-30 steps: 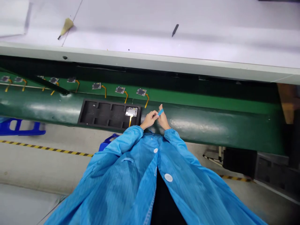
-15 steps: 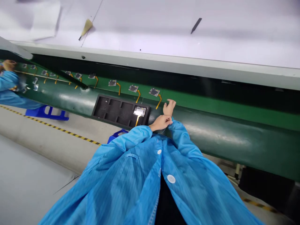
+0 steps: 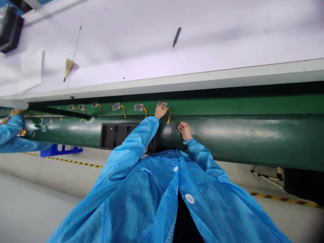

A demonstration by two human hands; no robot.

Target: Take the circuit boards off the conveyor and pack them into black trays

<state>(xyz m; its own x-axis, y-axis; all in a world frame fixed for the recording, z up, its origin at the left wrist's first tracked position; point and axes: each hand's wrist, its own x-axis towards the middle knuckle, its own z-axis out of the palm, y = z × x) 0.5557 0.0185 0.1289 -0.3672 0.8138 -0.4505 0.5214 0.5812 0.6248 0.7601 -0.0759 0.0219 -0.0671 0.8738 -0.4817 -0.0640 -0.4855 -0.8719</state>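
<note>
My left hand [image 3: 160, 111] reaches up to a small circuit board [image 3: 162, 103] on the green belt, its fingers closed at the near edge and covering part of it. From this board a yellow ribbon cable [image 3: 169, 116] hangs toward me. My right hand [image 3: 185, 130] is over the dark green rounded front edge [image 3: 227, 135], fingers slightly bent and apart, holding nothing. A thin cord shows at its wrist. Below my left forearm lies a black compartment tray [image 3: 107, 136]; the sleeve hides much of it, and a bit of yellow ribbon shows at its right end.
More boards with ribbons, such as one circuit board [image 3: 138, 107], line the green belt [image 3: 227, 106] leftward. A white shelf [image 3: 141, 44] overhangs it, bearing a brush [image 3: 68, 68] and a dark flat tool [image 3: 177, 37]. Another person's blue sleeve [image 3: 12, 130] is at far left.
My left hand has left my right wrist and gone up to the board. My right hand has drawn back from the ribbon's end. The view has turned somewhat.
</note>
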